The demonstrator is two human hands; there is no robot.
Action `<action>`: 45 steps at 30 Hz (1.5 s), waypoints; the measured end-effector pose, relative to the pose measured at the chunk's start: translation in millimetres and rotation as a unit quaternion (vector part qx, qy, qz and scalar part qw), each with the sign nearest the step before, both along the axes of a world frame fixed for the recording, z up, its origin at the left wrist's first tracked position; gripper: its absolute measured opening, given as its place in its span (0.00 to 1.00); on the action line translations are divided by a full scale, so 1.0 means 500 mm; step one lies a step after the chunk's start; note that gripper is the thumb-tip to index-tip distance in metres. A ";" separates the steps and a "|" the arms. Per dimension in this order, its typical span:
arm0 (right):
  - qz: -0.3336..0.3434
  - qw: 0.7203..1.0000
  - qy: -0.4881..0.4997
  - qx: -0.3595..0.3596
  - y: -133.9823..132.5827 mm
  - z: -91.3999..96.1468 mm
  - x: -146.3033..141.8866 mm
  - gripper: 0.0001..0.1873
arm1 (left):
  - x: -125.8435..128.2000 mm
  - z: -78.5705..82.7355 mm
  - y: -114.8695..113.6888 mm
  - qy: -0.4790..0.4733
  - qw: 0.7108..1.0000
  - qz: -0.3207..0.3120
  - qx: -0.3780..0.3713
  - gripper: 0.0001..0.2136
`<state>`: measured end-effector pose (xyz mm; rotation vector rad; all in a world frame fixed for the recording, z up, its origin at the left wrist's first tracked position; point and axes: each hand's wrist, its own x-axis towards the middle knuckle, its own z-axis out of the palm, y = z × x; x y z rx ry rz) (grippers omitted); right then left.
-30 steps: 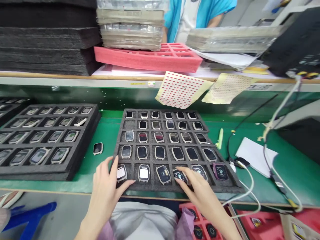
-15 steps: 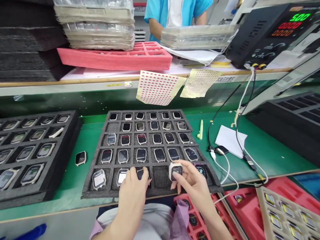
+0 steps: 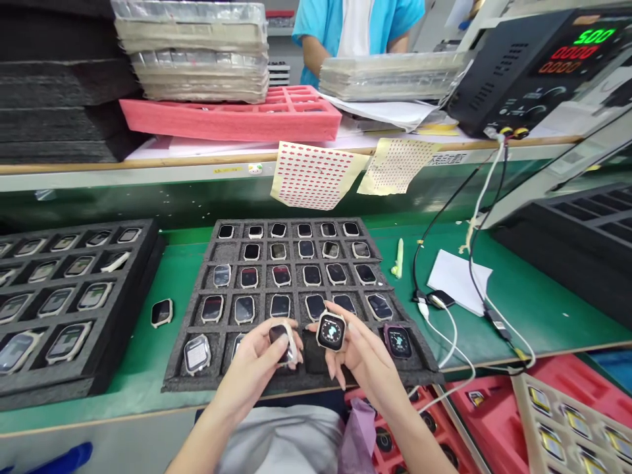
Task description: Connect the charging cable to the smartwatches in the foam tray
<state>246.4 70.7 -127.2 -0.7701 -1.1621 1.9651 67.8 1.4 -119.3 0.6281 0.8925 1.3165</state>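
Note:
My left hand [image 3: 259,355] is closed around a smartwatch [image 3: 284,343] with a pale case and a dark screen, thumb across its front. Beside it, my right hand [image 3: 363,345] grips a second smartwatch [image 3: 331,331] by its edges; a white and green watch face glows on it. Both are held above the front row of a black foam tray [image 3: 170,372], whose compartments hold several more watches. A purple-cased watch [image 3: 397,341] with a lit face lies in the tray's right front compartment. At the front left sits one with a bright screen [image 3: 196,354].
Left of the tray a lone watch [image 3: 162,312] lies on the green bench, near another filled foam tray [image 3: 106,329]. To the right are cables [image 3: 454,329], white paper [image 3: 459,280] and a power supply [image 3: 518,72]. A person in blue [image 3: 311,33] stands behind the shelf.
My left hand has lifted a watch out of the front row. The watch in my right hand has shifted slightly left, and its screen now shows a lit face.

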 end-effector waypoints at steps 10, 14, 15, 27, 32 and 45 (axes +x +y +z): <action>0.006 1.000 0.019 -0.001 0.001 -0.017 0.000 0.26 | 0.035 -0.031 0.013 0.216 0.975 0.047 -0.030 0.19; 0.017 0.999 0.034 0.002 0.000 -0.018 0.000 0.23 | 0.036 -0.029 0.010 0.333 0.941 0.064 0.008 0.16; 0.018 0.999 0.033 0.003 0.000 -0.017 0.000 0.22 | 0.037 -0.029 0.009 0.348 0.935 0.058 0.013 0.17; 0.014 1.000 0.016 0.007 -0.002 -0.014 0.003 0.19 | 0.040 -0.061 0.001 0.362 0.928 0.084 0.028 0.27; 0.018 1.000 0.016 0.015 -0.001 -0.010 0.001 0.20 | 0.039 -0.048 -0.002 0.354 0.933 0.064 0.007 0.20; 0.047 0.997 -0.028 0.059 -0.005 -0.015 0.005 0.26 | 0.031 -0.037 -0.012 0.356 0.933 0.044 0.031 0.19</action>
